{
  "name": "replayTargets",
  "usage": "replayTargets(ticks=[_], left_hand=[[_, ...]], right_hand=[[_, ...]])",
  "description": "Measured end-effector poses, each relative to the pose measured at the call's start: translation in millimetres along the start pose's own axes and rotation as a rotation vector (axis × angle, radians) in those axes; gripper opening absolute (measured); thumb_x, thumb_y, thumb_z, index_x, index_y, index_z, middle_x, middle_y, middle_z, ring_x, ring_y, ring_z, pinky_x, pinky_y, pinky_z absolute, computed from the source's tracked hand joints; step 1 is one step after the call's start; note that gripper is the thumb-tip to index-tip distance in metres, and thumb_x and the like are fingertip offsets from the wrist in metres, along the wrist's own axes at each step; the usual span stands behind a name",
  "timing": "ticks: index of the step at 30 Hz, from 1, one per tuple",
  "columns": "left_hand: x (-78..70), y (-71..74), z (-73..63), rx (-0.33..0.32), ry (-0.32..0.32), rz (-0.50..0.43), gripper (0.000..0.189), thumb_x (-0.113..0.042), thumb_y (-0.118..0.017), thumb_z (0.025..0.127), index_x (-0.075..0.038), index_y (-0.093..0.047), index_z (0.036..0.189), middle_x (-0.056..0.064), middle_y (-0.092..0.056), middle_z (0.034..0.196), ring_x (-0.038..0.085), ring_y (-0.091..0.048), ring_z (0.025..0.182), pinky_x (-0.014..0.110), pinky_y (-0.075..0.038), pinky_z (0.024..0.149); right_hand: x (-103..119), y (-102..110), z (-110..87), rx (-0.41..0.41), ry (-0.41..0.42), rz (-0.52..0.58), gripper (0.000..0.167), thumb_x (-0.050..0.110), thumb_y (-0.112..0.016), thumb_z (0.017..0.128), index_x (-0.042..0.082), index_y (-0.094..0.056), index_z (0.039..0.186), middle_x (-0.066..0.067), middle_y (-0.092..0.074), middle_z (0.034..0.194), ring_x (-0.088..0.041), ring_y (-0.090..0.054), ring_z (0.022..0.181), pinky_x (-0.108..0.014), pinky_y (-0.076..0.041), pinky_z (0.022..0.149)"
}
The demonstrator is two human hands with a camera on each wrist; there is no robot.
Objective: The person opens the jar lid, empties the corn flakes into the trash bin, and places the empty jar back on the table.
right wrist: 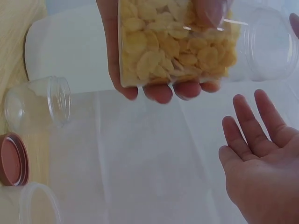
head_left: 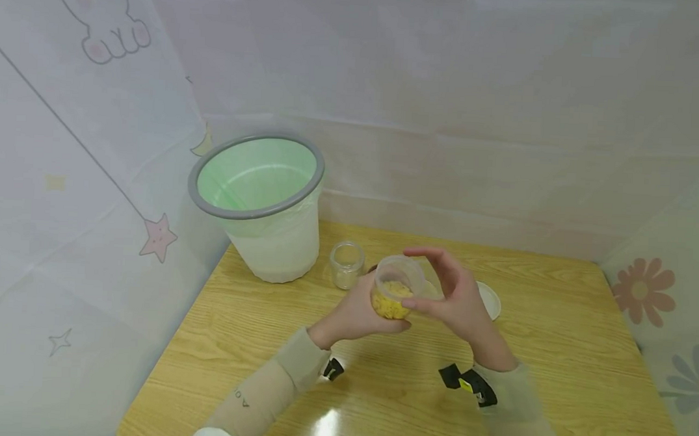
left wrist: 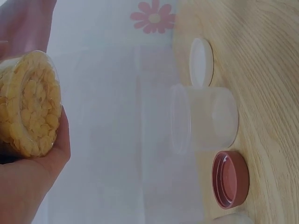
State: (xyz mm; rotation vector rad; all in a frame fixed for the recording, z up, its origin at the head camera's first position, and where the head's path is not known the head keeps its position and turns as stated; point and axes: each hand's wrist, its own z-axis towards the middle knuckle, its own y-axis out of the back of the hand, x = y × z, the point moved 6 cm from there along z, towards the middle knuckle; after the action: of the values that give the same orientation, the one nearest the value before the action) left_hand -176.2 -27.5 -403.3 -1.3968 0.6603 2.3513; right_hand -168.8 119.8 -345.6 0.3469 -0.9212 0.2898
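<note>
My left hand [head_left: 354, 314] grips a clear plastic jar [head_left: 388, 305] partly filled with yellow flakes, held above the table with its mouth upward. The flakes fill the lower part, and the upper part of the jar is bare. In the left wrist view the jar's base [left wrist: 35, 102] faces the camera, packed with flakes. My right hand [head_left: 454, 297] is beside the jar's mouth, thumb and forefinger apart on either side of the rim. Its fingers [right wrist: 252, 123] are spread and loose in the right wrist view, apart from the jar.
An empty glass jar [head_left: 346, 270] stands left of my hands, beside a large lined bin [head_left: 280, 251] with a grey rim. Behind my hands are a reddish-brown lid [left wrist: 231, 179] and a translucent tub [left wrist: 212, 119]. A white lid [head_left: 490, 301] lies on the right.
</note>
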Motion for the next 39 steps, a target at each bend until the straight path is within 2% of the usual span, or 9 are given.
replayTargets(ticks=[7, 12, 16, 21, 25, 30, 32, 36, 39], left_hand=[[-0.8, 2.7, -0.6, -0.004, 0.012, 0.004, 0.06, -0.003, -0.087, 0.075, -0.011, -0.057, 0.126, 0.001, -0.062, 0.115, 0.017, -0.062, 0.101, 0.036, -0.055, 0.087], [0.8, 3.0, -0.3, -0.013, 0.009, 0.016, 0.059, -0.004, -0.088, 0.074, -0.01, -0.058, 0.125, 0.003, -0.063, 0.115, 0.017, -0.062, 0.099, 0.036, -0.055, 0.084], [1.6, 0.3, -0.3, 0.002, 0.021, 0.03, 0.062, -0.005, -0.088, 0.075, -0.011, -0.057, 0.129, 0.006, -0.064, 0.117, 0.016, -0.062, 0.102, 0.036, -0.055, 0.086], [1.8, -4.7, -0.4, 0.021, 0.032, 0.082, 0.068, -0.008, -0.088, 0.075, -0.015, -0.057, 0.135, -0.002, -0.065, 0.121, 0.013, -0.061, 0.109, 0.035, -0.051, 0.094], [2.4, -6.5, -0.1, 0.021, 0.027, 0.121, 0.069, -0.009, -0.09, 0.074, -0.012, -0.057, 0.135, -0.001, -0.065, 0.125, 0.011, -0.059, 0.114, 0.034, -0.047, 0.099], [2.3, -5.3, 0.0, 0.021, 0.034, 0.074, 0.069, -0.007, -0.089, 0.074, -0.013, -0.056, 0.134, 0.003, -0.063, 0.124, 0.013, -0.059, 0.111, 0.035, -0.05, 0.096], [2.1, -3.7, 0.1, 0.016, 0.043, 0.037, 0.069, -0.006, -0.089, 0.074, -0.014, -0.055, 0.134, 0.001, -0.062, 0.123, 0.015, -0.06, 0.109, 0.036, -0.051, 0.093], [1.2, 0.3, 0.2, -0.003, 0.046, 0.002, 0.064, -0.003, -0.088, 0.074, -0.014, -0.056, 0.129, -0.001, -0.061, 0.12, 0.016, -0.06, 0.105, 0.037, -0.053, 0.089], [-0.5, 2.4, -0.2, -0.012, 0.028, 0.01, 0.061, -0.003, -0.088, 0.073, -0.013, -0.058, 0.125, 0.0, -0.062, 0.118, 0.017, -0.061, 0.104, 0.037, -0.054, 0.088]], right_hand=[[5, 4, 0.3, 0.024, 0.095, 0.031, 0.053, -0.013, -0.078, 0.08, -0.013, -0.057, 0.128, -0.024, -0.059, 0.129, -0.036, -0.048, 0.131, -0.04, -0.029, 0.117], [5, -3, 1.2, 0.051, 0.056, 0.032, 0.056, -0.009, -0.079, 0.083, -0.012, -0.054, 0.133, -0.025, -0.058, 0.13, -0.03, -0.052, 0.127, -0.039, -0.032, 0.115], [0, -10, 1.8, 0.057, 0.009, 0.006, 0.064, -0.005, -0.083, 0.079, -0.008, -0.054, 0.136, -0.027, -0.058, 0.128, -0.031, -0.054, 0.121, -0.038, -0.04, 0.108], [-5, -20, 3.4, 0.051, -0.043, -0.001, 0.067, -0.007, -0.087, 0.072, -0.006, -0.057, 0.132, -0.028, -0.058, 0.128, -0.034, -0.056, 0.115, -0.045, -0.047, 0.097], [-6, -24, 4.0, 0.031, -0.065, -0.032, 0.067, -0.006, -0.087, 0.071, -0.003, -0.059, 0.131, -0.022, -0.06, 0.13, -0.034, -0.057, 0.117, -0.049, -0.046, 0.097], [-8, -17, 0.6, 0.014, -0.088, -0.037, 0.072, -0.006, -0.086, 0.074, 0.002, -0.055, 0.139, -0.015, -0.059, 0.136, -0.032, -0.054, 0.122, -0.039, -0.045, 0.101], [-8, -12, -0.4, 0.005, -0.078, -0.021, 0.071, -0.008, -0.084, 0.076, -0.001, -0.053, 0.139, -0.018, -0.057, 0.136, -0.032, -0.05, 0.128, -0.036, -0.04, 0.108], [-4, -1, -1.2, -0.007, -0.015, 0.003, 0.064, -0.011, -0.081, 0.078, -0.009, -0.052, 0.135, -0.029, -0.054, 0.134, -0.036, -0.042, 0.137, -0.041, -0.024, 0.119], [-2, 4, -1.6, -0.007, 0.024, 0.016, 0.056, -0.012, -0.079, 0.08, -0.012, -0.055, 0.131, -0.03, -0.056, 0.131, -0.036, -0.045, 0.135, -0.042, -0.025, 0.119]])
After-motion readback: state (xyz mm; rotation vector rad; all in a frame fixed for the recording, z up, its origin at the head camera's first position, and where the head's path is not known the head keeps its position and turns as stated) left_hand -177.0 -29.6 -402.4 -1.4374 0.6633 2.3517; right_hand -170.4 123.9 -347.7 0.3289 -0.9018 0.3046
